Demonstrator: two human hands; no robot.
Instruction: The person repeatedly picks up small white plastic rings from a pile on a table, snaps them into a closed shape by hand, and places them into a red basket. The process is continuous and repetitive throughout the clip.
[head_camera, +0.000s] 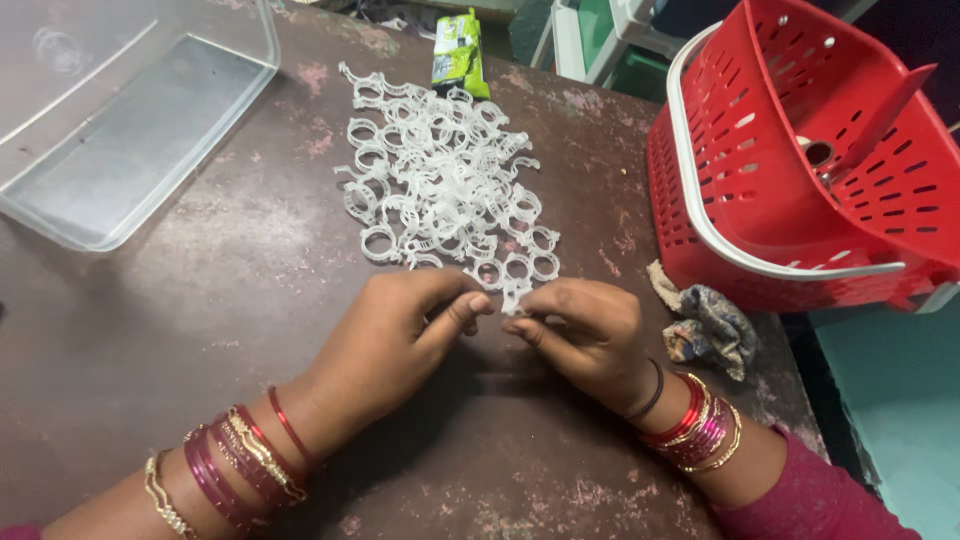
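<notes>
While both hands meet at the middle of a worn brown table (200, 330), they pinch one small translucent white plastic ring clip (512, 297) between them. The left hand (400, 335) closes thumb and forefinger toward the piece from its left side; the right hand (585, 335) curls shut on it from the right. Both wrists wear stacked red and gold bangles. The clip sits at the near edge of a loose pile of matching ring clips (440, 185), which spreads directly away from the hands toward the far side of the table, its length running near to far. Both hands are about equally close to the pile. Right of the right hand lies a crumpled cloth (710, 330), beside a red perforated plastic basket (800, 170). Far left stands a clear plastic tub (120, 150). A green packet (458, 50) lies beyond the pile.
</notes>
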